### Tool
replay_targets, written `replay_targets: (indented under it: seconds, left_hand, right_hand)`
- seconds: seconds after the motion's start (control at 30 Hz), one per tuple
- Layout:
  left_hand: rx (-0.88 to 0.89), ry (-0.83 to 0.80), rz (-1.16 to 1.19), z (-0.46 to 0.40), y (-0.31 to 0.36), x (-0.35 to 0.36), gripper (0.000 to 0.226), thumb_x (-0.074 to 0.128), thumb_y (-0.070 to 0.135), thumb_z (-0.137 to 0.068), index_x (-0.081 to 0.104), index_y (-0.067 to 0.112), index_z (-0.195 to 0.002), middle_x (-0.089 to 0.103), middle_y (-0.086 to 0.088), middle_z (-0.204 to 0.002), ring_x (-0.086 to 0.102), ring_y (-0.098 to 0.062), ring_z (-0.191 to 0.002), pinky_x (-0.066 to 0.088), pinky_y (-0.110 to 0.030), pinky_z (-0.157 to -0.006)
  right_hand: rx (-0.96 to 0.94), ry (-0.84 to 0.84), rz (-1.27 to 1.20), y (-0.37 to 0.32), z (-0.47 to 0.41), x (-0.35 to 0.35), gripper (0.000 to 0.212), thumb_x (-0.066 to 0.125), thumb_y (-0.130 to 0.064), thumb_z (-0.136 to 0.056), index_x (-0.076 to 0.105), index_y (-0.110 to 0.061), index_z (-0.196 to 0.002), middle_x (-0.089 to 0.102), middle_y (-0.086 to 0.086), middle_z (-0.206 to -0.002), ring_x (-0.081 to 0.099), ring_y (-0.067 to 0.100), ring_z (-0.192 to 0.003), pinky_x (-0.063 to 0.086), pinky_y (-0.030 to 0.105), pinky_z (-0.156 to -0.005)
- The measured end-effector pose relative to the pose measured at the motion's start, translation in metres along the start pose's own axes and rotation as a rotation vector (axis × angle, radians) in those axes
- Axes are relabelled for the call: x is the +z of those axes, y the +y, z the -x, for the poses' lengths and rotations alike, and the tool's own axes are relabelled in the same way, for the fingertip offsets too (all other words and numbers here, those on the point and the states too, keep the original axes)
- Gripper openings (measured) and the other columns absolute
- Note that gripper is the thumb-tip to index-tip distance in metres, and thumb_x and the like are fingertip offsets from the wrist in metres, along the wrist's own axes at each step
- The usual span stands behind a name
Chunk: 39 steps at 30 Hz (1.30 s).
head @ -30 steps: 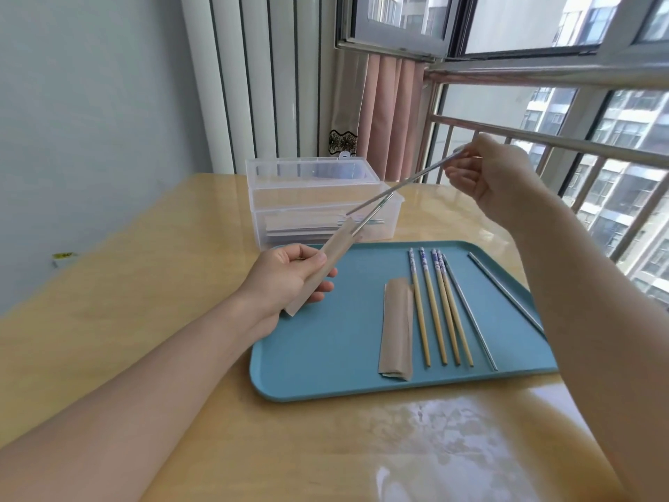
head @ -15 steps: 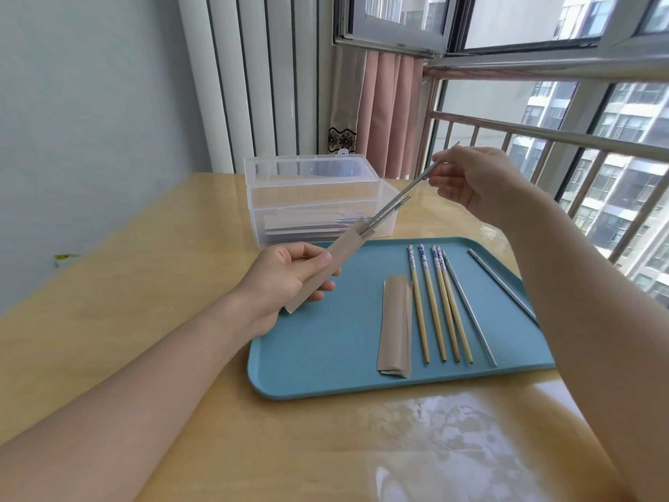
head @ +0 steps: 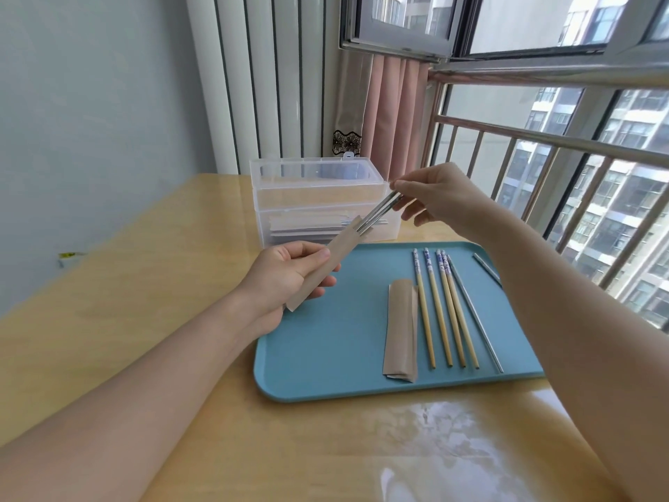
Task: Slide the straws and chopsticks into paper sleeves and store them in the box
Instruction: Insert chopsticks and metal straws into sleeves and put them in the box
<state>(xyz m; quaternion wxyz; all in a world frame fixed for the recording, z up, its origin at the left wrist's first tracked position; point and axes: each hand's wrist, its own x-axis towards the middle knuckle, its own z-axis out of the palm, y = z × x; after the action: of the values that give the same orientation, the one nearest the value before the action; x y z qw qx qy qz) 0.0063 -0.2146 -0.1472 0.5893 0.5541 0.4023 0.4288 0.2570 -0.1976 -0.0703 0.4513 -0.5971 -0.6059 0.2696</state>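
My left hand grips a brown paper sleeve tilted up to the right. Metal straws stick out of its open top, and my right hand pinches their upper end. Behind them stands the clear plastic box, open, with filled sleeves lying inside. On the blue tray lie more brown paper sleeves, several wooden chopsticks with blue-patterned tops, and a metal straw. Another metal straw shows at the tray's right side, partly hidden by my right arm.
The tray and box sit on a wooden table. A metal window railing runs along the right, a pink curtain and a white radiator stand behind the box. A grey wall is at the left.
My right hand has moved down and left, pushing the metal straws deeper into the sleeve. Less of the straws shows above the sleeve's top. My left hand stays put.
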Motion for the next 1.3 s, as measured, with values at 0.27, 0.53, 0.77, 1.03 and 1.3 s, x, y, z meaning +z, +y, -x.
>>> replay_targets:
  seconds: [0.27,0.53,0.77,1.03,1.3]
  left_hand:
    - [0.007,0.033,0.104,-0.002,0.010,-0.003,0.026,0.064,0.036,-0.096,0.072,0.012,-0.101,0.076,-0.008,-0.095,0.072,-0.016,-0.074,0.056,-0.024,-0.057]
    - [0.074,0.231,0.166,-0.013,0.013,-0.020,0.018,0.063,0.032,-0.095,0.068,0.014,-0.097,0.075,-0.009,-0.099,0.073,-0.019,-0.079,0.056,-0.028,-0.062]
    - [0.119,0.161,0.022,-0.010,0.006,-0.010,0.010,0.062,0.024,-0.097,0.069,0.017,-0.095,0.072,-0.002,-0.091,0.069,-0.013,-0.073,0.054,-0.024,-0.056]
    - [0.173,0.033,-0.376,0.002,-0.004,0.010,0.011,0.070,0.029,-0.091,0.068,0.020,-0.096,0.069,0.000,-0.095,0.067,-0.012,-0.067,0.052,-0.029,-0.055]
    - [0.272,-0.220,-0.864,0.029,-0.014,0.046,0.073,0.077,0.072,-0.063,0.054,0.039,-0.125,0.052,0.013,-0.100,0.051,-0.003,-0.070,0.043,-0.023,-0.071]
  right_hand:
    - [0.113,-0.032,-0.231,0.002,0.000,0.007,0.020,0.061,-0.015,-0.099,0.070,0.002,-0.095,0.063,0.009,-0.066,0.053,0.009,-0.049,0.046,0.016,-0.045]
    - [0.171,0.370,-0.665,0.009,-0.012,-0.010,0.018,0.061,-0.013,-0.099,0.065,0.003,-0.093,0.064,0.011,-0.071,0.062,0.011,-0.052,0.054,0.018,-0.054]
    - [0.254,0.252,-0.470,-0.017,-0.049,0.023,0.022,0.065,-0.012,-0.097,0.067,0.010,-0.101,0.066,0.013,-0.071,0.062,0.011,-0.046,0.054,0.018,-0.050]
    - [0.245,0.199,0.333,-0.015,-0.044,0.012,0.030,0.073,-0.023,-0.092,0.065,0.005,-0.097,0.069,0.016,-0.084,0.064,0.017,-0.052,0.057,0.026,-0.047]
    - [0.408,0.138,0.968,0.049,0.058,-0.065,0.039,0.081,-0.038,-0.080,0.073,-0.001,-0.090,0.069,0.012,-0.082,0.065,0.027,-0.073,0.054,0.034,-0.067]
